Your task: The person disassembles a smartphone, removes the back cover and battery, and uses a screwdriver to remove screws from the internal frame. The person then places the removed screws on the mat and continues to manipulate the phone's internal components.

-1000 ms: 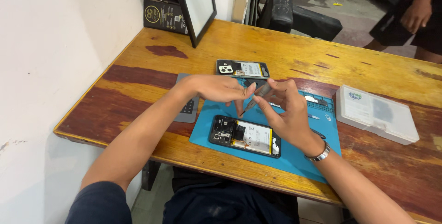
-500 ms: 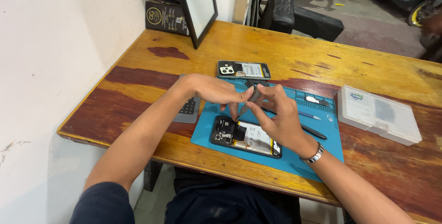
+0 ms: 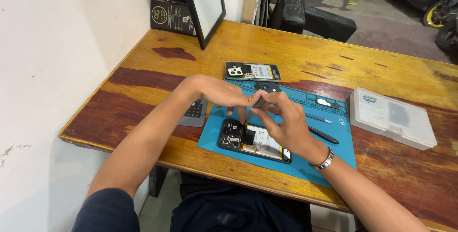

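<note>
Above the blue rubber mat (image 3: 334, 158), both hands' fingers (image 3: 248, 99) pinching slim metal tweezers (image 3: 252, 110), over glossy opened phone (image 3: 254, 141).

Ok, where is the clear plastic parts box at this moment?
In the head view the clear plastic parts box lies on the wooden table at the right, just off the right edge of the blue work mat.

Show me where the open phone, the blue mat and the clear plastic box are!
Open phone (image 3: 260, 141): head view, on its pale battery.
Blue mat (image 3: 329, 158): head view, on a bare part near its right edge.
Clear plastic box (image 3: 391, 120): head view, on its lid.
</note>
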